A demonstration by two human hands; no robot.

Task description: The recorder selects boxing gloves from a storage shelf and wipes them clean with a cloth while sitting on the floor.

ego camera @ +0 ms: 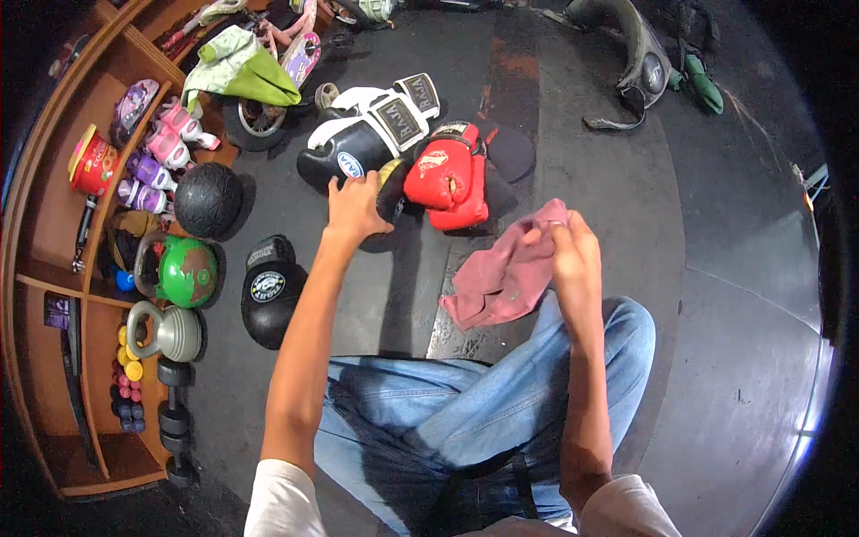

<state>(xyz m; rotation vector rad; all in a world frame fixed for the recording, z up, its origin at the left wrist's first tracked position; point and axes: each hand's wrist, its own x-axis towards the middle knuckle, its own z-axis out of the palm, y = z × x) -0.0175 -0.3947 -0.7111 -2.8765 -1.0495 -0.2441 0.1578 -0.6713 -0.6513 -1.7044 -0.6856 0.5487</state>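
Note:
My right hand [576, 252] grips a pinkish-red cloth [503, 275] that hangs down towards my bent knee. My left hand [356, 208] has its fingers spread at the near edge of a black and white Raja boxing glove [335, 154]; whether the fingertips touch it I cannot tell. A second glove of that kind lies partly behind it. Just right of them rests a pair of red boxing gloves [449, 174], one upon the other. Between the two pairs a black and yellow item [389, 184] is partly covered. Left of my left forearm a black boxing glove [272, 302] lies on the dark mat.
A wooden shelf [94, 295] on the left holds skates, small dumbbells and a red tub [97, 161]. Beside it stand a black ball [208, 200], a green kettlebell [188, 272], a grey kettlebell [181, 333] and black dumbbells. A grey belt-like pad [637, 54] lies far right.

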